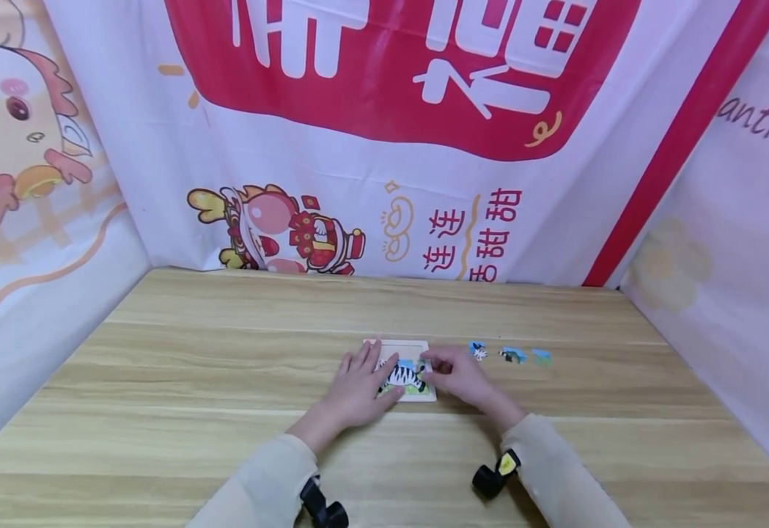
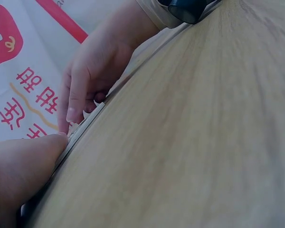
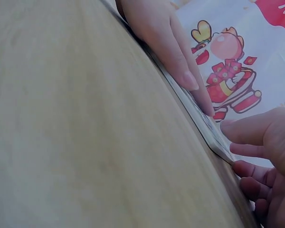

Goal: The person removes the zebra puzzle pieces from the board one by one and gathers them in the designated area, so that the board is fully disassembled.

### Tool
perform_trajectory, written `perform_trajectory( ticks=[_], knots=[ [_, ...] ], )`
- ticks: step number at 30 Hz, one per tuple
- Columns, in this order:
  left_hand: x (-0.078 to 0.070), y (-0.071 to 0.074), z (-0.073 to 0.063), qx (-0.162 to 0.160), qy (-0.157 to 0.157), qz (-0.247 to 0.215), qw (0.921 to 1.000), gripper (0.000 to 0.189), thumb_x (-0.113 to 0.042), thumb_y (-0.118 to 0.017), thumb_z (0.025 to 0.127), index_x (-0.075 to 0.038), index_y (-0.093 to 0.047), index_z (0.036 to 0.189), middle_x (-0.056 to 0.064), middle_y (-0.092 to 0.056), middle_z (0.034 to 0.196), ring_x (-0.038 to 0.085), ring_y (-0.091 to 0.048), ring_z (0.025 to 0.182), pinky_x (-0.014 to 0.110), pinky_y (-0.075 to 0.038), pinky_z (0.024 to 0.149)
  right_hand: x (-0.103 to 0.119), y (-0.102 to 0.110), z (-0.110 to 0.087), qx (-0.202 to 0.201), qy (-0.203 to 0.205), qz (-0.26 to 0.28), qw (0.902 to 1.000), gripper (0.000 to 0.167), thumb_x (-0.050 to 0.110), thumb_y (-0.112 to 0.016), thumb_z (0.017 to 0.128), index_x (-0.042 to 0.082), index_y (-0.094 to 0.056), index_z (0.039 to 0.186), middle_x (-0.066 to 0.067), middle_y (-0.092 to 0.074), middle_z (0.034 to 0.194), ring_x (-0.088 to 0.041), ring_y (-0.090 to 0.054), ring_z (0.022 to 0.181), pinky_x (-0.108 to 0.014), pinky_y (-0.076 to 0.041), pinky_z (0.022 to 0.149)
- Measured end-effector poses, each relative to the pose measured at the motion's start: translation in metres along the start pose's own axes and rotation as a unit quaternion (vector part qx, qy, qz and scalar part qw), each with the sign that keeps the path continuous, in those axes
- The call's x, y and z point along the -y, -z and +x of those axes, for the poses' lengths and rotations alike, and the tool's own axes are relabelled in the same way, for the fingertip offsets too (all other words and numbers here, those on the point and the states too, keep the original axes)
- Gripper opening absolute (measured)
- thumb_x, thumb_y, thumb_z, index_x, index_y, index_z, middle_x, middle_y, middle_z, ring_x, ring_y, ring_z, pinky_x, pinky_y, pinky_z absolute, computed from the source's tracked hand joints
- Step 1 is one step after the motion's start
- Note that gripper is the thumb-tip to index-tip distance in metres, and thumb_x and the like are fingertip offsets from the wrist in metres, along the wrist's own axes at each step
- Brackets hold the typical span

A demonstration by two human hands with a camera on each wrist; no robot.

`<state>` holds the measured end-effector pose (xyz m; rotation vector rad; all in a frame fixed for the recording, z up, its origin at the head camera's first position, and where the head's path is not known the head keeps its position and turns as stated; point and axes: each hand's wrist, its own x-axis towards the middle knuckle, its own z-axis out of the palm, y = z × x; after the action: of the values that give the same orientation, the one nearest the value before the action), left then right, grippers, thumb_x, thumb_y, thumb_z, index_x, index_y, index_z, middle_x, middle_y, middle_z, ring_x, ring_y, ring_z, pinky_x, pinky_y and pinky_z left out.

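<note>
Left hand (image 1: 361,385) is spread on the zebra puzzle board (image 1: 417,398) on the table (image 1: 160,411), probably so it won't slide, while the right hand (image 1: 461,378) is curled at its right edge, can't tell if pinching anything, loose pieces (image 1: 512,356) handily nearby.

1. The puzzle tray (image 1: 417,398) lies on the tabletop (image 1: 179,411), roughly midway between its left and right sides.
2. Fitted pieces (image 1: 402,376) sit in the tray, towards its near side.
3. Of the hands, the left hand (image 1: 356,389) lies over the tray's left side; the right hand (image 1: 463,375) is at its right edge.
4. Three loose pieces lie in a row right of the tray: the first piece (image 1: 479,350) nearest it, the second piece (image 1: 512,355) between, the third piece (image 1: 542,356) farthest right.
5. Behind the tabletop hangs the back cloth (image 1: 305,158); the left cloth (image 1: 34,315) and right cloth (image 1: 740,308) flank it.
</note>
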<state>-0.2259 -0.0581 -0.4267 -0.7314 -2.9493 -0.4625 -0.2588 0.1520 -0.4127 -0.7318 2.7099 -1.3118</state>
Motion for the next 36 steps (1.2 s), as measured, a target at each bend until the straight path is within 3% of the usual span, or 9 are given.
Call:
perform_trajectory(
  ticks=[11,21,36],
  knots=[
    [-0.004,0.001,0.000,0.001,0.006,0.007,1.0000,0.061,-0.053,-0.030,0.087,-0.016,-0.030,0.136,0.016,-0.012,0.141,0.031,-0.004,0.127,0.050,-0.004,0.098,-0.003,-0.005,0.000,-0.017,-0.013,-0.054,0.9983,0.034,0.013,-0.070,0.071,0.006,-0.062,0.103,-0.002,-0.050,0.082,-0.015,-0.046,0.074,-0.028,-0.041,0.065],
    [-0.004,0.000,0.001,0.001,0.009,0.003,1.0000,0.061,-0.053,-0.030,0.087,-0.016,-0.029,0.136,0.015,-0.011,0.141,0.030,-0.004,0.128,0.050,-0.004,0.098,-0.001,-0.008,0.004,-0.027,-0.024,-0.048,0.9982,0.027,0.010,-0.069,0.071,0.007,-0.062,0.097,-0.001,-0.049,0.080,-0.015,-0.045,0.074,-0.029,-0.041,0.067],
    [-0.005,0.004,0.000,0.015,0.013,-0.019,0.9996,0.060,-0.051,-0.032,0.088,-0.016,-0.028,0.136,0.019,-0.009,0.140,0.031,-0.002,0.127,0.045,-0.004,0.100,0.007,-0.011,0.004,-0.026,-0.077,-0.042,0.9959,0.022,0.010,-0.067,0.074,0.009,-0.060,0.095,-0.002,-0.047,0.084,-0.016,-0.045,0.076,-0.029,-0.041,0.069]
  ],
)
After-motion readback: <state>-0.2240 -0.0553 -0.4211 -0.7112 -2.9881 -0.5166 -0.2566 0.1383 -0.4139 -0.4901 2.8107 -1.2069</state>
